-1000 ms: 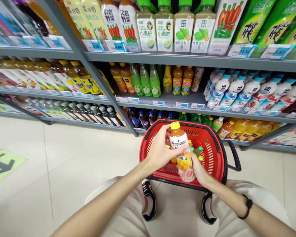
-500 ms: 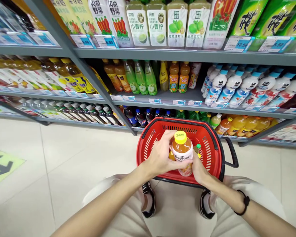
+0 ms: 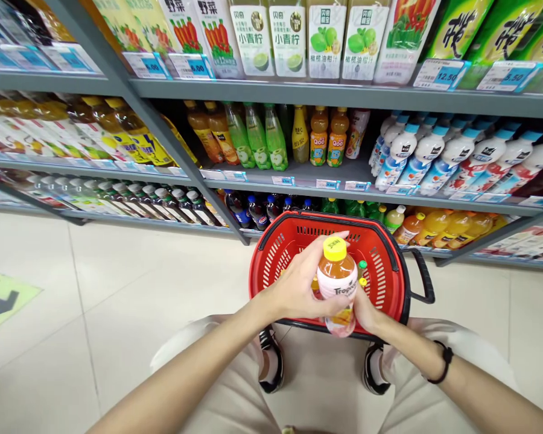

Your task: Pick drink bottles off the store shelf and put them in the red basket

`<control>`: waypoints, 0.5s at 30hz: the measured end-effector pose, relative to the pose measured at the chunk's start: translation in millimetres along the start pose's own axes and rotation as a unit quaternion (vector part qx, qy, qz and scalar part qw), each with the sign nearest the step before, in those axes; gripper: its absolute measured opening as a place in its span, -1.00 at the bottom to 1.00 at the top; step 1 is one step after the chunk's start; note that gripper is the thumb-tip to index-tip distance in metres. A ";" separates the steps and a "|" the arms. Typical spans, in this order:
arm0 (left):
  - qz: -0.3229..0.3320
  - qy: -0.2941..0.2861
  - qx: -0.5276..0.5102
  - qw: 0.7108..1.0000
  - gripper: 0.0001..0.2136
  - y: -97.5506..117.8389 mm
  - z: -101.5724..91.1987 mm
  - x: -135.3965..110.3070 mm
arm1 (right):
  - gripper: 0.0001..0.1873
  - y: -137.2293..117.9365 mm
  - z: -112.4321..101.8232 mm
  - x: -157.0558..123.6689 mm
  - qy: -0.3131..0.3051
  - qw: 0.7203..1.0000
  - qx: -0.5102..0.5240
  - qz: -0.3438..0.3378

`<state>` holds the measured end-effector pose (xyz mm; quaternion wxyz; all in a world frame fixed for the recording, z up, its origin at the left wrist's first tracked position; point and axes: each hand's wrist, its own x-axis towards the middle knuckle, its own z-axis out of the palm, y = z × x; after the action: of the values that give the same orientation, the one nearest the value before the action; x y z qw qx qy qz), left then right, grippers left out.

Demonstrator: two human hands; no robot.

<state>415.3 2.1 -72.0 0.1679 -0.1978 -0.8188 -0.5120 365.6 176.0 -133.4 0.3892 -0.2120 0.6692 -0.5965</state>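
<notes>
A juice bottle (image 3: 337,286) with amber liquid, a yellow cap and a pink Tropicana label stands nearly upright over the near side of a red shopping basket (image 3: 271,241). My left hand (image 3: 301,283) grips it from the left, thumb across the label and a finger stretching behind the cap. Against the bottle's right side presses my right hand (image 3: 365,310); its fingers are mostly hidden behind the bottle. Inside the basket, partly covered by my hands, are small bottles, one with a green cap (image 3: 362,265) and one with a yellow cap (image 3: 362,281).
The basket sits between my knees, its black handle (image 3: 423,277) sticking out to the right. Just beyond it, a grey shelf unit (image 3: 271,91) holds rows of drinks with price tags. Pale floor tiles (image 3: 131,271) spread to the left, with a yellow-green arrow sticker (image 3: 6,301).
The bottle has come slightly nearer to me and turned, so its label shows differently. My left fingers have opened out behind the cap. The right hand stays at the bottle's side.
</notes>
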 end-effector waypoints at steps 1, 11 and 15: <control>-0.019 -0.011 -0.027 0.999 -0.25 3.1 -1.1 0.3 | 0.05 -1.9 1.1 -1.7 -0.023 0.999 -0.009 0.026; -0.137 0.162 -0.005 0.977 -0.28 1.8 -6.2 2.8 | -0.21 -6.7 1.8 20.7 0.035 0.995 0.078 0.058; -0.136 0.117 0.028 0.983 -0.30 4.8 0.9 1.0 | -0.09 6.1 6.6 17.6 0.039 0.994 0.081 0.066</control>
<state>416.8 4.9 -68.1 0.1972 -0.0182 -0.8269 -0.5264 361.1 159.9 -143.8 0.4170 -0.1115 0.6463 -0.6293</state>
